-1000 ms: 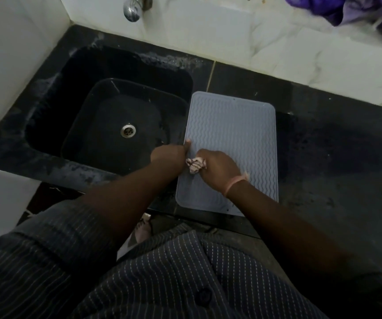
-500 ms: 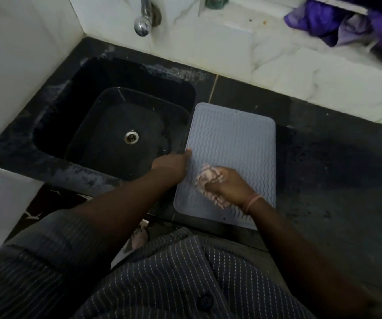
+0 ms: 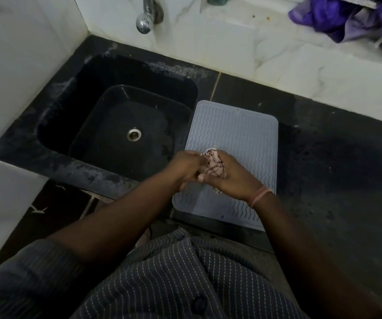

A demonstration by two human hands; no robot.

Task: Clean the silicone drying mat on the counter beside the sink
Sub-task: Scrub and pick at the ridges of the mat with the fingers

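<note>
Item: pale grey rectangular silicone drying mat with rounded corners and a raised wavy-line pattern. It lies flat on the black stone counter, its left edge just beside the sink, its near edge close to the counter's front.

Item: small crumpled pale cloth with dark reddish markings. It is held over the near left part of the mat, between both hands. Whether it touches the mat surface cannot be told.

Right hand: fingers curled round the cloth, grasping it from the right side. A pinkish band circles the wrist.

Left hand: fingers curled against the left side of the cloth, pinching it where the two hands meet; the exact fingertip contact is partly hidden.

Item: black rectangular sink, sunk into the counter to the left of the mat, with a round metal drain at the bottom.

Item: chrome tap, fixed to the white marble-patterned wall above the sink's far edge.

Item: bunched purple fabric, at the upper right, well apart from the mat.

Item: dark shirt with pale dotted stripes, worn by the person, in the foreground.
</note>
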